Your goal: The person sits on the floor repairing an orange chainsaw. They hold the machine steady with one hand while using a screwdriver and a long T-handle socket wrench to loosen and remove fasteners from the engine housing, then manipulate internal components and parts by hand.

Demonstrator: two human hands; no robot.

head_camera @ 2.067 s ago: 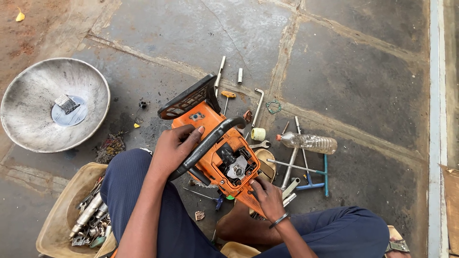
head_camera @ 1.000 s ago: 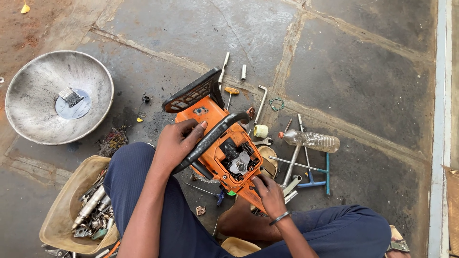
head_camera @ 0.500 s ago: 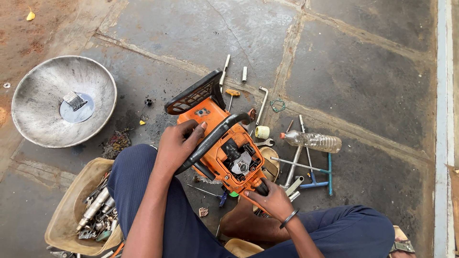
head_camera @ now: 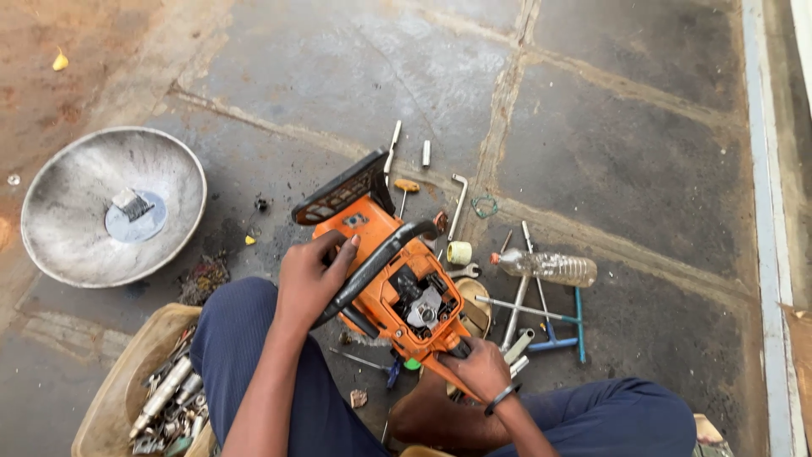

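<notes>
While left hand (head_camera: 309, 279) stays clamped on chainsaw (head_camera: 397, 283) handle | right hand (head_camera: 478, 368) still grips rear | saw unmoved

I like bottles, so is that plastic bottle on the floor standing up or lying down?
Lying down. The plastic bottle rests on its side on the stone floor, among metal tools, right of the orange chainsaw.

Bottle: a clear plastic bottle (head_camera: 548, 267) lies on its side on the stone floor, right of the orange chainsaw body (head_camera: 397, 283), among loose metal tools.
Label: a small pale rectangular sticker (head_camera: 355, 221) sits on the chainsaw's orange top, near the black guard.
Signs, screens: none visible.
</notes>
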